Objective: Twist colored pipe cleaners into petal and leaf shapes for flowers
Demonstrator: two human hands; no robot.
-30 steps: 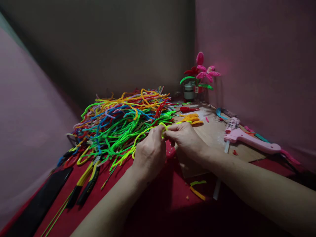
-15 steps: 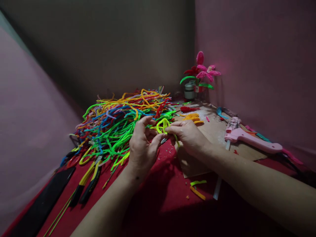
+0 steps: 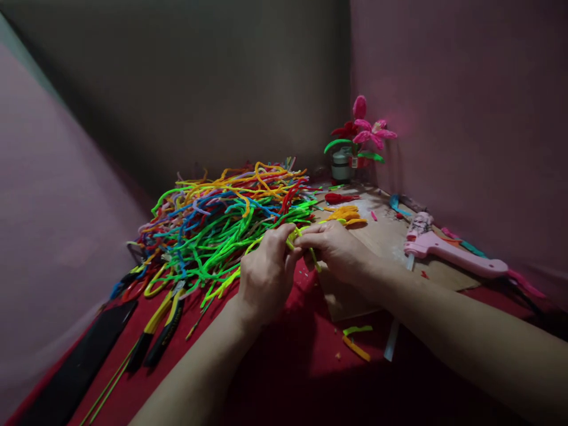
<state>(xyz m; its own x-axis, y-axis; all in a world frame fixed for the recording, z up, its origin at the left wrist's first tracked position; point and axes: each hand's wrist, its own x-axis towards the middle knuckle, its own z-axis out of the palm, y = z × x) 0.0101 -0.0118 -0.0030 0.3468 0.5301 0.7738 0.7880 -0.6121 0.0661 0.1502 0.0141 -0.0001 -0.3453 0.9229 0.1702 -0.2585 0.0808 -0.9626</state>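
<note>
You have both hands together over the near left edge of the cardboard, the thumb and fingers of each drawn in close on a yellow-green fuzzy stem; your left hand pinches it on one side and your right hand on the other, so the stem sits between your fingertips, with a short end hanging below your right fingers, though your fingers hide how it is bent. Just behind your left hand spreads the pile of coloured fuzzy stems, green nearest you and orange along the top. Left of your left wrist, the pliers with yellow and black handles lie on the red cloth, next to a long black object. Beyond your right hand, an orange bundle and a red bundle rest on the cardboard, and the pink glue gun lies farther right. In front of your right forearm, a yellow-green scrap and an orange scrap lie on the cloth, while pink flowers stand at the back beside a grey-green container
</note>
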